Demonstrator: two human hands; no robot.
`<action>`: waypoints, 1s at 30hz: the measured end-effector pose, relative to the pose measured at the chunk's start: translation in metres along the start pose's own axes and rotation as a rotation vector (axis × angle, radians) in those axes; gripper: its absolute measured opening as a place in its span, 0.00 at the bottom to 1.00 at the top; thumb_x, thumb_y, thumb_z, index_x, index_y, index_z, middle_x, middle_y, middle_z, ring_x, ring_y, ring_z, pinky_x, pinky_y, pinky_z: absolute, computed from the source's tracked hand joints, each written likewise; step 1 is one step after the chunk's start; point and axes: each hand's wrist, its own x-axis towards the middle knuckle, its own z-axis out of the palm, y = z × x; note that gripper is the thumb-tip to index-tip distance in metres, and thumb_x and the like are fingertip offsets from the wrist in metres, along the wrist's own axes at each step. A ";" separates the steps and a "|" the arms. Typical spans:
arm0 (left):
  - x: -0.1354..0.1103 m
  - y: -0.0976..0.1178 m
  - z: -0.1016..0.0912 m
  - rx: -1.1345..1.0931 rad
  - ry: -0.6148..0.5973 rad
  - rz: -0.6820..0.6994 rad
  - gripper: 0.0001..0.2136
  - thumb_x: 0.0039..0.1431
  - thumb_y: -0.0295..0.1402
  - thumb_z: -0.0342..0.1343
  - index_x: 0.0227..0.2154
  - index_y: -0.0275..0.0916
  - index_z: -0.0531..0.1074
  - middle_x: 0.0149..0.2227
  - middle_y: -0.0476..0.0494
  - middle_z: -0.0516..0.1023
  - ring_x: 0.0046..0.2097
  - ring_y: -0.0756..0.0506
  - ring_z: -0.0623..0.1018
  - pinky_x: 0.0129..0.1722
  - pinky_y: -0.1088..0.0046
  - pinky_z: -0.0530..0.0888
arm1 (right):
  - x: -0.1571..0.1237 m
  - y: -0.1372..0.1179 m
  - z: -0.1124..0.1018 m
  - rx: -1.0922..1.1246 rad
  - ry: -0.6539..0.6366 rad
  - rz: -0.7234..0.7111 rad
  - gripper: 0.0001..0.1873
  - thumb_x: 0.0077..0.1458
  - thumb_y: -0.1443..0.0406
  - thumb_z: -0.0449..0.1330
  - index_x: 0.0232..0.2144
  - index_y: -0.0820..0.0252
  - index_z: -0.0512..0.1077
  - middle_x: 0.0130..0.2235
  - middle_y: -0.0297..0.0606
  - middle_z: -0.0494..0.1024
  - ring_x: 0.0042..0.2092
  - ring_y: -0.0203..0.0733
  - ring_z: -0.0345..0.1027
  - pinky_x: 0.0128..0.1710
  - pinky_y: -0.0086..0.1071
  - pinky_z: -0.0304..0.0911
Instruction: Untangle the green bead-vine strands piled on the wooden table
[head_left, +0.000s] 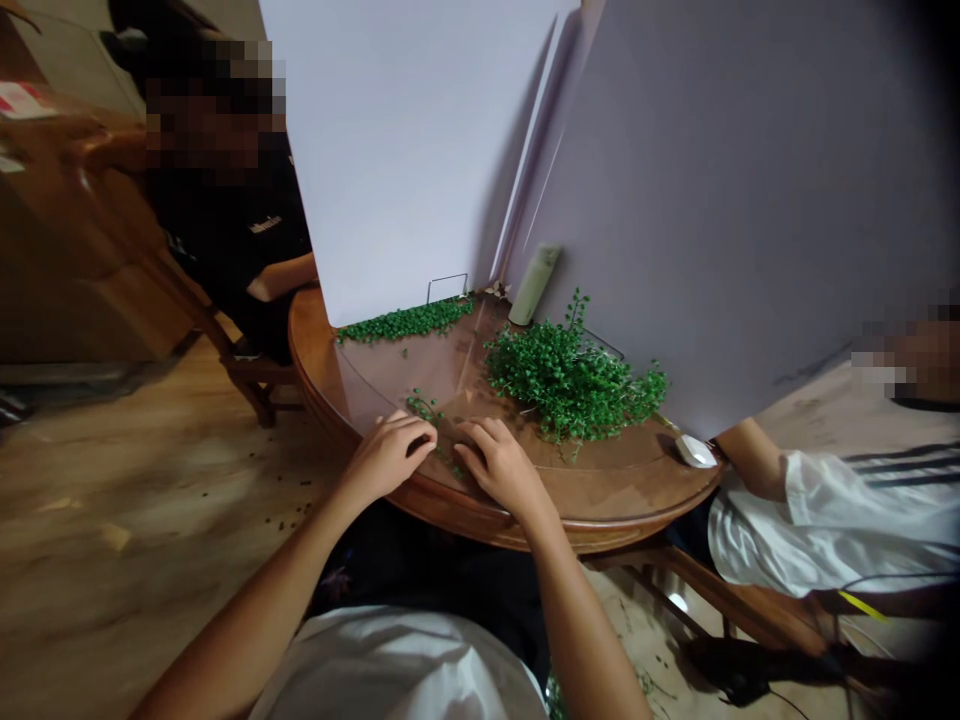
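My left hand (388,457) rests curled on the round wooden table (600,490), near its front edge. My right hand (499,465) lies beside it with the fingers down on the glossy top. A thin green sprig (424,408) with tiny round leaves runs towards and between my hands, and its lower part is partly hidden by my fingers. To the right of my hands sits a large mound of the same leafy plant (574,383). A narrow row of green leaves (405,321) lies along the foot of a white board.
Two white boards (390,140) stand upright on the table's far side. A pale green tube (534,285) and a white mouse-like object (695,451) lie on the table. A co-worker in black (240,240) sits left; another, in a white sleeve (832,515), sits right. Dark specks dot the floor.
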 end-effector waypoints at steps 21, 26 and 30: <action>0.016 0.011 0.012 -0.100 -0.090 0.123 0.08 0.67 0.28 0.53 0.30 0.39 0.71 0.33 0.45 0.78 0.38 0.44 0.73 0.42 0.67 0.70 | 0.009 0.007 0.008 -0.033 -0.102 0.198 0.17 0.65 0.64 0.59 0.54 0.45 0.77 0.60 0.35 0.76 0.62 0.52 0.63 0.57 0.55 0.57; 0.009 0.008 0.007 -0.130 -0.120 0.179 0.07 0.68 0.29 0.52 0.33 0.40 0.72 0.37 0.45 0.79 0.42 0.44 0.74 0.45 0.68 0.71 | 0.009 0.007 0.010 -0.020 -0.079 0.214 0.17 0.65 0.64 0.59 0.54 0.44 0.77 0.60 0.35 0.76 0.62 0.51 0.63 0.58 0.54 0.55; 0.014 -0.005 0.003 -0.116 -0.132 0.192 0.06 0.65 0.29 0.53 0.34 0.42 0.73 0.37 0.46 0.79 0.42 0.45 0.76 0.45 0.69 0.72 | 0.008 0.011 0.011 -0.001 -0.074 0.226 0.17 0.65 0.63 0.59 0.55 0.45 0.76 0.59 0.36 0.76 0.62 0.50 0.63 0.57 0.52 0.56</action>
